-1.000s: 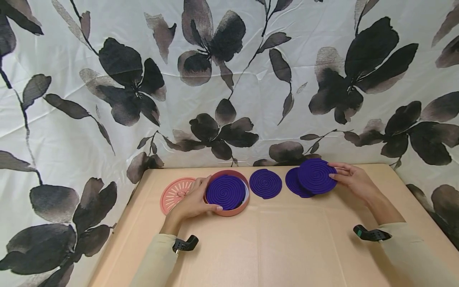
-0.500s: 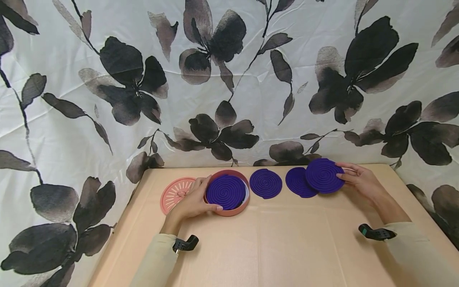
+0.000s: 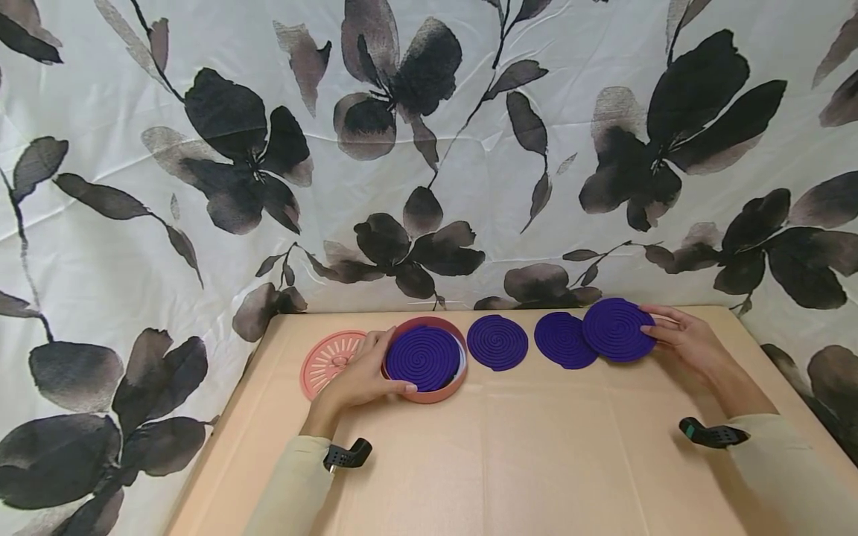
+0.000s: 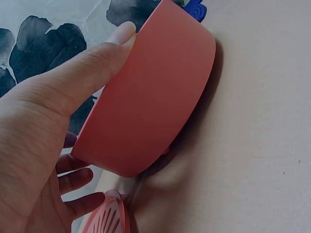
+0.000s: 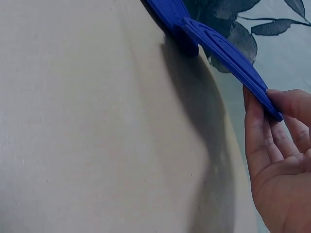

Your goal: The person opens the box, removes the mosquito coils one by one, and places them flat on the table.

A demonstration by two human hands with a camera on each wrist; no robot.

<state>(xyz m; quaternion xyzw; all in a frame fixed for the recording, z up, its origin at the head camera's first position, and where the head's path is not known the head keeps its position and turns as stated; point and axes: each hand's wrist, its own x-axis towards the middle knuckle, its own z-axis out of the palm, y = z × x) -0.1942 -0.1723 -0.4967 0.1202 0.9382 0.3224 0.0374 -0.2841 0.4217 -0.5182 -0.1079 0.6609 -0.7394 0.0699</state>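
My left hand (image 3: 358, 376) grips the side of a round pink coaster holder (image 3: 432, 398), thumb at its rim. Inside it lies a purple spiral coaster (image 3: 422, 359). In the left wrist view the holder's smooth outer wall (image 4: 155, 92) tilts above the table. At the right, my right hand (image 3: 693, 346) pinches another spiral coaster (image 3: 615, 330) by its edge, thumb on top and fingers beneath. That coaster, slanted in the right wrist view, overlaps the left-hand neighbouring coaster (image 3: 559, 340) on the table. One more coaster (image 3: 497, 342) lies between that neighbour and the holder.
A pink slotted disc (image 3: 325, 365) lies left of the holder, partly behind my left hand. The beige-covered table (image 3: 509, 454) runs back to a white floral cloth (image 3: 536, 134) hanging behind it. A black band (image 3: 713, 433) circles each wrist.
My right hand has moved right with its coaster, uncovering more of the coaster that lies beneath its left side. The left hand and the holder have stayed in place.
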